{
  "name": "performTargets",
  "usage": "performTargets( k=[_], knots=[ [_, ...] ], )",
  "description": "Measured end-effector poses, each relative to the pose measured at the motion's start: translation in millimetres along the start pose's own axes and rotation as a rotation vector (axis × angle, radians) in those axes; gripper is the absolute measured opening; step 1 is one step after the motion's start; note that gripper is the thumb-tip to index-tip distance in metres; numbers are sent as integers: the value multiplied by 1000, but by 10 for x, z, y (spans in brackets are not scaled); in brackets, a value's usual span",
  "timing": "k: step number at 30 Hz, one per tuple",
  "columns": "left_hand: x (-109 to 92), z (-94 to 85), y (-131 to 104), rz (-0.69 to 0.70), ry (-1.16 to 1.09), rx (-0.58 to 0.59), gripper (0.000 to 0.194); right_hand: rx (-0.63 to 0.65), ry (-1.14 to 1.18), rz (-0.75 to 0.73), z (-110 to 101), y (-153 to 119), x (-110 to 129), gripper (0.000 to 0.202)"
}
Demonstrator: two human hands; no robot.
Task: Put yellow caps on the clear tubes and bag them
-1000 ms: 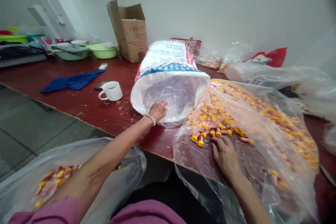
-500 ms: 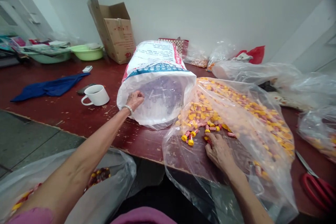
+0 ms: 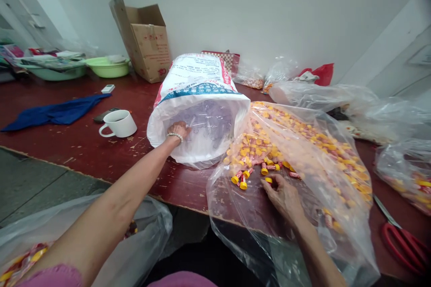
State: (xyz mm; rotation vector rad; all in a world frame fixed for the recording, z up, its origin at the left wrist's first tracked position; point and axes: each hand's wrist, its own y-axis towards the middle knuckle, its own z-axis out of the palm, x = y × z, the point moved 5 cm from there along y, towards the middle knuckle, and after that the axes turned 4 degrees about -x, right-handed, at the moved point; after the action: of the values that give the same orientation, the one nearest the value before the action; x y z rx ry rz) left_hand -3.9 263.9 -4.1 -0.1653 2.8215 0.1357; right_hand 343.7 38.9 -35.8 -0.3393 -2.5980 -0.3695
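My left hand, with a beaded bracelet at the wrist, reaches inside the mouth of a white printed sack lying on its side. Its fingers are curled against the clear small plastic pieces in there; what they grip, if anything, is hidden. My right hand is closed on a small red tube with a yellow cap, between thumb and fingers. Several more yellow-capped tubes lie just to its left, at the mouth of a big clear plastic bag filled with such tubes.
A white mug and a blue cloth lie left of the sack. Behind stand a cardboard box and a green basin. Red-handled scissors rest at right. Another plastic bag sits below the table's edge.
My left hand has moved right and deeper into the sack. My right hand has drawn back slightly, lifting a yellow-capped tube from near the pile. The view has shifted a little.
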Motion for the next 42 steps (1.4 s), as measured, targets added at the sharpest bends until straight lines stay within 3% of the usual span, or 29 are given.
performTargets(
  k=[4,8,14,17,20,23,26,29,33,36,39,41,42],
  knots=[
    [18,-42,29,-13,-14,37,38,7,17,10,9,-4,9,32],
    [-94,21,69,-23,-49,100,37,13,68,63,-6,3,-22,32],
    [-190,26,-77,31,-234,151,26,-33,447,154,-35,-91,-153,35],
    [-164,-65,-386,125,-411,155,30,-39,666,200,-33,-215,-63,39],
    [-207,-158,-863,256,-598,206,37,-92,905,222,-94,-324,255,41],
    [-366,-197,-1427,381,-896,383,36,-110,1093,198,-150,-386,719,40],
    [-533,-181,-1910,412,-1123,584,30,-91,1206,82,-140,-414,1118,36],
    [-642,-170,-2192,456,-1176,640,29,-62,1149,-13,-60,-454,1274,34],
    [-707,-169,-2334,445,-1233,656,26,-59,978,-76,-36,-532,1235,32],
    [-744,-159,-2403,345,-1366,734,27,-74,749,-292,-155,-612,1274,24],
    [-776,-103,-2497,159,-1532,888,32,-61,475,-591,-222,-728,1366,49],
    [-785,-59,-2555,60,-1597,969,27,-45,356,-689,-190,-783,1378,74],
    [-785,-40,-2578,27,-1616,997,22,-44,325,-700,-165,-797,1370,76]
  ],
)
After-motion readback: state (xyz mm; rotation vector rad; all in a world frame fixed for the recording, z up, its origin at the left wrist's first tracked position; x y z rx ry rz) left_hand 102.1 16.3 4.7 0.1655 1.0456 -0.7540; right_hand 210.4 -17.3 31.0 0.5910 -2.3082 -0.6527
